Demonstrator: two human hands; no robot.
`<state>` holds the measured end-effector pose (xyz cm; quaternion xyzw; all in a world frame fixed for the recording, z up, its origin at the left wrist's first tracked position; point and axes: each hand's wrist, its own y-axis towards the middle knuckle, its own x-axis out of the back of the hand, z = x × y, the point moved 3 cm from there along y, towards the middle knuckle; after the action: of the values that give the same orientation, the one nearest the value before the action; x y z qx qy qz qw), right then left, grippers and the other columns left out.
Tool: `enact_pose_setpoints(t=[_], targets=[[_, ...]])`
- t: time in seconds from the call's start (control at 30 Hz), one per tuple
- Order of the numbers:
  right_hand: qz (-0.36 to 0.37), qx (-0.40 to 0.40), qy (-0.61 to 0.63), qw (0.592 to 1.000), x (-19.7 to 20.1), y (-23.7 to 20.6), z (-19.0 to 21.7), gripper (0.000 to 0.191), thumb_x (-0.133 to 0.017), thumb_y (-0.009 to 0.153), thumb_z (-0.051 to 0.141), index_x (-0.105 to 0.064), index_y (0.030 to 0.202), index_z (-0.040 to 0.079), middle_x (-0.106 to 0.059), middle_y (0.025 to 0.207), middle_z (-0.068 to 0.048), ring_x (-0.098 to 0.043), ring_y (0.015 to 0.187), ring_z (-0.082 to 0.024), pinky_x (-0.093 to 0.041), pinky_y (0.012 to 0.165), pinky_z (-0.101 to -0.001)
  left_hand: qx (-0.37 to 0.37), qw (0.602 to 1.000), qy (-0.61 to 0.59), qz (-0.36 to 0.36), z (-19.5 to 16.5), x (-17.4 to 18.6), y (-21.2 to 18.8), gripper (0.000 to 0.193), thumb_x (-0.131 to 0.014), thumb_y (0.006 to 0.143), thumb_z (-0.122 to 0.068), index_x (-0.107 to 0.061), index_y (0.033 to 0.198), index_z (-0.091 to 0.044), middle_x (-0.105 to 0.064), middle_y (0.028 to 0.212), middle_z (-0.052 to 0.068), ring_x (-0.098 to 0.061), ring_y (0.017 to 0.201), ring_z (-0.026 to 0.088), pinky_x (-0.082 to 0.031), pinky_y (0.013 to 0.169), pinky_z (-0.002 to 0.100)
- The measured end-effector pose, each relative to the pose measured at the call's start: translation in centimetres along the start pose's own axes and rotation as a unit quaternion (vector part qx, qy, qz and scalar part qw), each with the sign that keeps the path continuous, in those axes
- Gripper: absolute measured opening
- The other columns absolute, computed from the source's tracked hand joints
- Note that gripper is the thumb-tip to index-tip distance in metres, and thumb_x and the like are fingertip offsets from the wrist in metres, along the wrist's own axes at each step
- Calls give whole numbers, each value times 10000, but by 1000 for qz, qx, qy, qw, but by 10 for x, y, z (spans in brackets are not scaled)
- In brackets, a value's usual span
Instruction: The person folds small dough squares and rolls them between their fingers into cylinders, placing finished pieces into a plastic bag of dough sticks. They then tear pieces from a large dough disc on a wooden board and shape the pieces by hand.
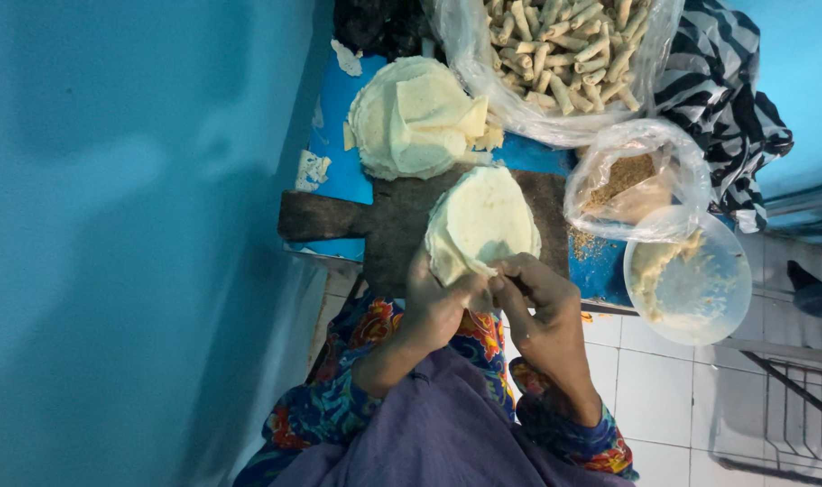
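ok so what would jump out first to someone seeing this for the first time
Both hands, the left hand and right hand, pinch the near edge of a pale round wrapper over a dark wooden board at centre. Behind it sits a stack of wrappers, and at the top a clear bag of finished rolls. Right, a plastic bowl holds filling.

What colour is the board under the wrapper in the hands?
Dark brown, nearly black wooden board, seen in the head view.

The single head-worn camera looked steeply down from close above at the blue table [339, 180] in the upper middle of the frame, with a blue wall [113, 243] filling the left.
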<state>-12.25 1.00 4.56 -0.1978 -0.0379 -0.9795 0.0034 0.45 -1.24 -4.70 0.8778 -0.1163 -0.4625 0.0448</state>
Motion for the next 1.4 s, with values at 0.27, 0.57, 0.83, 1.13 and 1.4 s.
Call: enact_pose_setpoints(t=[0.27,0.57,0.83,1.13,1.4], targets=[[-19,23,-28,999,1,0,9,97,-643,960,5,-690,1037,-30,-688,788,-21,-617,710,-47,-504,631,-221,9,1000,8,6,-6,-6,0,525,-579,1016,-11,-395,1507,19,-584,1381,144,-608,1250,198,-515,1079,358],[5,3,43,999,1,2,-7,151,-610,1004,-3,-666,1139,-41,-681,863,-59,-625,763,-80,-530,697,-239,8,1000,-24,-10,-4,-3,-1,534,-572,1018,-33,-387,1515,27,-580,1381,150,-607,1248,202,-512,1076,365],[4,15,5,1000,-2,-1,-4,228,-701,922,54,-618,1109,-47,-722,928,-36,-699,819,-66,-582,738,-229,-18,999,42,-16,-6,-6,3,523,-544,1026,-11,-379,1521,29,-583,1371,148,-606,1224,191,-514,1054,356],[-11,-54,72,996,2,4,-14,133,-651,987,28,-710,1086,-38,-732,907,-41,-650,792,-72,-543,708,-232,-3,1000,-4,-10,-10,-6,-2,546,-581,1001,-7,-385,1510,27,-578,1372,155,-605,1248,206,-511,1080,368],[-20,64,-99,993,-1,0,9,203,-617,957,-17,-725,1129,-4,-752,882,-54,-695,787,-71,-558,700,-243,-25,980,194,44,-25,-17,0,762,-622,981,-2,-180,1601,-16,-468,1478,127,-515,1348,176,-469,1143,344]])
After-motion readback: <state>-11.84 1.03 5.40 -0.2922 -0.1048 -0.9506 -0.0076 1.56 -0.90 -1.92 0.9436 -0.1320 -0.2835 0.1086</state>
